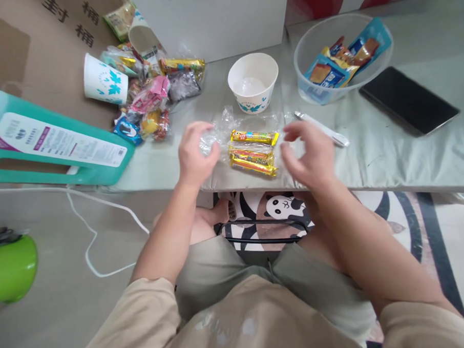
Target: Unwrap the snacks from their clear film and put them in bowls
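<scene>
Three yellow snack bars (253, 152) lie side by side inside a clear plastic bag (234, 124) near the table's front edge. My left hand (194, 153) pinches the bag's left end, fingers closed on the plastic. My right hand (307, 154) hovers just right of the bars, fingers curled and apart, holding nothing that I can make out. A white paper bowl (253, 81) with teal print stands just behind the bag.
A clear plastic bowl (339, 58) holds several snack packets at the back right, beside a black tablet (408, 99) and a white pen-like tool (322, 128). A pile of snacks (154, 99) and a paper cup (104, 79) lie left. A teal box (56, 146) sits far left.
</scene>
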Motion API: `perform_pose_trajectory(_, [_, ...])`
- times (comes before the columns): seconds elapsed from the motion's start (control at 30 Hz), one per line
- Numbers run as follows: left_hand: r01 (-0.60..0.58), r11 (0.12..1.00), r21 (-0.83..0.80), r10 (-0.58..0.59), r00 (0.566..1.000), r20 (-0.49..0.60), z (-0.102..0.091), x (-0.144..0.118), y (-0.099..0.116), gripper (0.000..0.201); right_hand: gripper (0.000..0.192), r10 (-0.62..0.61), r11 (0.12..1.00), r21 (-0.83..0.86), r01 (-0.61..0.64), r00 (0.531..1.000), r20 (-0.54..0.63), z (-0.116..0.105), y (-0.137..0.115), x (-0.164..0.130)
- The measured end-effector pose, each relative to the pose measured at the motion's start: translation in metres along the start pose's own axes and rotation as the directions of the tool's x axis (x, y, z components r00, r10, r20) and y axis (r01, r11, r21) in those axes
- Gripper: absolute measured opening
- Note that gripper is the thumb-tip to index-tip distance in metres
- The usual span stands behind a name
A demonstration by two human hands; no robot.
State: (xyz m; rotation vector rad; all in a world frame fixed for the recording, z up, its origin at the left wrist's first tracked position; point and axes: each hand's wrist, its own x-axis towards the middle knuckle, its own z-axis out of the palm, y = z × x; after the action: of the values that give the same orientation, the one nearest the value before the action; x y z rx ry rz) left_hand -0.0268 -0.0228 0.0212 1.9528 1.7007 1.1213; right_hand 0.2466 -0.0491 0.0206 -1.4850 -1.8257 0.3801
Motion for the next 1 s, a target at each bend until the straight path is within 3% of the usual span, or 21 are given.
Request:
perform_pose_trajectory(0.1, [-0.033,0.991,0.13,0.01,0.984,0.178,0.009,-0.006,0.006,0.039,0.051,-0.009,0.992,-0.121,0.035,0.979,0.205,0.01,-0.009,-0.007])
perform_pose_trajectory(0.2, [0.064,0.975,0.212,-0.112,0.968,0.224,0.017,-0.006,-0.001,0.033,0.029,-0.007,0.986,-0.162,0.049,0.968,0.252,0.015,-0.005,-0.008])
perform_pose_trajectory(0.27, [0.079,0.974,0.21,-0.125,0.967,0.22,0.016,-0.004,-0.004,0.023,0.018,-0.046,0.988,-0.129,0.081,0.966,0.255,0.011,-0.003,-0.007])
perform_pose_trajectory(0.43, [-0.029,0.994,0.109,0.001,0.97,0.244,-0.005,-0.004,0.007,0.013,0.022,-0.188,0.981,0.097,0.166,0.937,0.295,-0.01,-0.014,-0.007])
perform_pose_trajectory(0.5, [-0.075,0.997,0.032,0.063,0.959,0.275,-0.018,-0.009,0.011,0.016,0.023,-0.279,0.953,0.227,0.201,0.876,0.393,-0.016,-0.019,-0.011])
perform_pose_trajectory(0.6, [-0.075,0.99,-0.119,0.114,0.928,0.356,-0.032,-0.018,0.008,0.02,0.034,-0.367,0.915,0.369,0.161,0.71,0.601,-0.02,-0.023,-0.017])
perform_pose_trajectory(0.63, [-0.046,0.989,-0.142,0.093,0.933,0.349,-0.035,-0.02,0.005,0.022,0.041,-0.361,0.917,0.378,0.13,0.678,0.64,-0.019,-0.023,-0.018])
perform_pose_trajectory(0.67, [-0.003,0.991,-0.137,0.042,0.957,0.287,-0.036,-0.021,0.0,0.024,0.045,-0.332,0.926,0.362,0.105,0.681,0.653,-0.017,-0.024,-0.018])
perform_pose_trajectory(0.73, [0.134,0.989,-0.069,-0.134,0.991,0.013,-0.036,-0.02,-0.009,0.02,0.045,-0.231,0.957,0.277,0.08,0.788,0.57,-0.011,-0.025,-0.015])
perform_pose_trajectory(0.77, [0.224,0.974,-0.046,-0.228,0.965,-0.132,-0.034,-0.018,-0.012,0.017,0.041,-0.177,0.973,0.219,0.077,0.858,0.483,-0.007,-0.025,-0.012])
perform_pose_trajectory(0.8, [0.314,0.948,-0.053,-0.318,0.924,-0.212,-0.031,-0.017,-0.014,0.017,0.037,-0.131,0.984,0.161,0.073,0.912,0.388,-0.001,-0.025,-0.007])
perform_pose_trajectory(0.83, [0.394,0.916,-0.079,-0.402,0.895,-0.194,-0.029,-0.016,-0.014,0.019,0.034,-0.102,0.991,0.113,0.07,0.945,0.31,0.005,-0.025,-0.002])
perform_pose_trajectory(0.87, [0.465,0.879,-0.102,-0.474,0.876,-0.089,-0.026,-0.015,-0.012,0.021,0.034,-0.093,0.994,0.081,0.073,0.958,0.271,0.011,-0.025,0.004])
perform_pose_trajectory(0.93, [0.57,0.816,-0.09,-0.543,0.811,0.218,-0.02,-0.015,-0.004,0.028,0.039,-0.116,0.993,0.065,0.1,0.941,0.318,0.023,-0.025,0.015])
perform_pose_trajectory(1.0, [0.62,0.783,-0.053,-0.545,0.725,0.421,-0.014,-0.015,0.009,0.03,0.033,-0.132,0.99,0.09,0.104,0.909,0.396,0.033,-0.025,0.024])
